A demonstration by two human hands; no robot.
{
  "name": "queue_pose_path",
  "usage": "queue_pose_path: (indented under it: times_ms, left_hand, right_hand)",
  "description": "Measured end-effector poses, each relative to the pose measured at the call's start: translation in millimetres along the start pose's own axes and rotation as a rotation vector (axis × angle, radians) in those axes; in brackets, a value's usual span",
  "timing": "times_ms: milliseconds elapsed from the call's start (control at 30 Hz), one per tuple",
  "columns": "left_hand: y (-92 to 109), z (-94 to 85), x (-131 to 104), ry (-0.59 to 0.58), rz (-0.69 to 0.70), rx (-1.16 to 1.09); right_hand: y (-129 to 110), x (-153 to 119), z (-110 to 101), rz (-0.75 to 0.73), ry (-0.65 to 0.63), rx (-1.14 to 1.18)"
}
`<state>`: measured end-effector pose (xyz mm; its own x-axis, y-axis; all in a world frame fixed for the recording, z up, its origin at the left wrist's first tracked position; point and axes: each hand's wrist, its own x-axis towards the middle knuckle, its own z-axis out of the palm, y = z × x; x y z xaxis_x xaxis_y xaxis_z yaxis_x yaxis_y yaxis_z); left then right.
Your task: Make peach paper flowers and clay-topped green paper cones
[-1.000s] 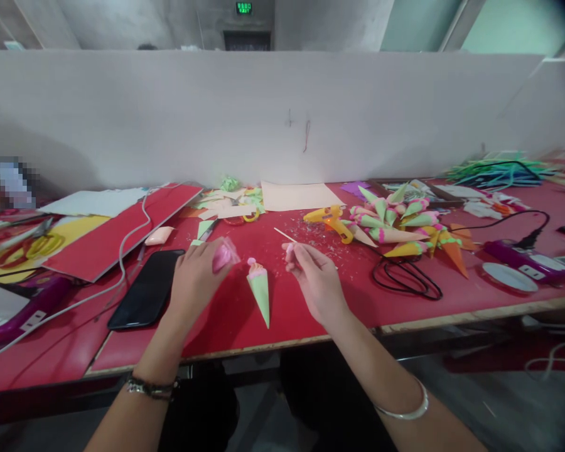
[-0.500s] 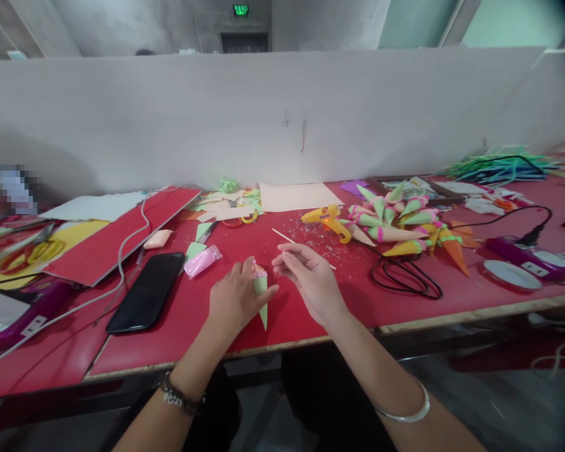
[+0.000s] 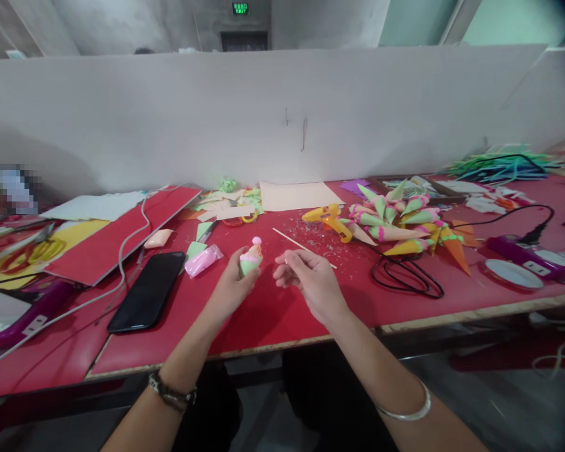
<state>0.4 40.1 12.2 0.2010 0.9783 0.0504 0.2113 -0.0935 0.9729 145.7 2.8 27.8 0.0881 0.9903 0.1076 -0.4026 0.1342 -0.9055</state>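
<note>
In the head view, my left hand (image 3: 235, 282) is wrapped round a small ice cream cone (image 3: 250, 262) made of green paper, with a pink frill, a peach swirl and a pink ball on top. It is tilted so that its top faces up and its pointed end is hidden by the hand. Just to the right, my right hand (image 3: 313, 279) has thumb and forefinger pinched together; what lies between them, if anything, is too small to make out. A thin wooden stick (image 3: 287, 237) lies on the table behind the right hand.
A yellow glue gun (image 3: 327, 220) lies beside a pile of paper cones (image 3: 390, 216). At the left are a black phone (image 3: 147, 292), a pink packet (image 3: 202, 260) and a red board (image 3: 122, 235). A white dish (image 3: 512, 274) and black cable (image 3: 405, 279) are at the right.
My left hand has picked the cone up from the table and turned its top upward. The fingers of my right hand have closed into a pinch.
</note>
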Motion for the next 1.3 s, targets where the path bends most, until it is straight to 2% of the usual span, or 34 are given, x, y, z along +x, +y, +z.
queue_pose_path:
  times_ms: [133,233,333,433,567,633,733,967,1133,1300]
  left_hand:
    - [15.2,12.1,-8.4,-0.061,-0.110,-0.328]
    - [20.5,18.0,-13.5,-0.098,-0.146,-0.468]
    - [21.2,21.8,-16.5,-0.079,-0.164,-0.515]
    - [21.5,24.7,-18.7,-0.064,-0.167,-0.529]
    - [22.6,26.4,-20.8,-0.122,-0.185,-0.568]
    - [22.7,26.5,-21.5,-0.151,-0.178,-0.563]
    - [22.3,27.2,-22.7,-0.130,-0.163,-0.527]
    - [23.1,31.5,-26.0,-0.119,-0.127,-0.478]
    - [22.6,31.7,-26.3,-0.089,-0.089,-0.413]
    - [22.4,30.0,-27.0,-0.072,0.019,-0.270]
  right_hand:
    - [1.6,1.4,-0.6,-0.062,0.039,-0.040]
    - [0.9,1.5,-0.1,-0.040,0.030,0.014]
    - [-0.8,0.1,0.5,-0.011,0.014,0.012]
    - [-0.9,-0.6,0.2,-0.056,0.022,-0.072]
    - [1.1,0.9,-0.1,-0.109,0.032,-0.126]
    - [1.5,1.2,0.1,-0.127,0.031,-0.117]
    - [-0.1,0.0,0.4,-0.152,0.019,-0.148]
    - [-4.8,-3.9,1.1,-0.358,0.016,-0.436]
    - [-2.4,-3.5,1.3,-0.318,-0.015,-0.422]
    - [1.0,-2.2,1.5,-0.211,-0.042,-0.263]
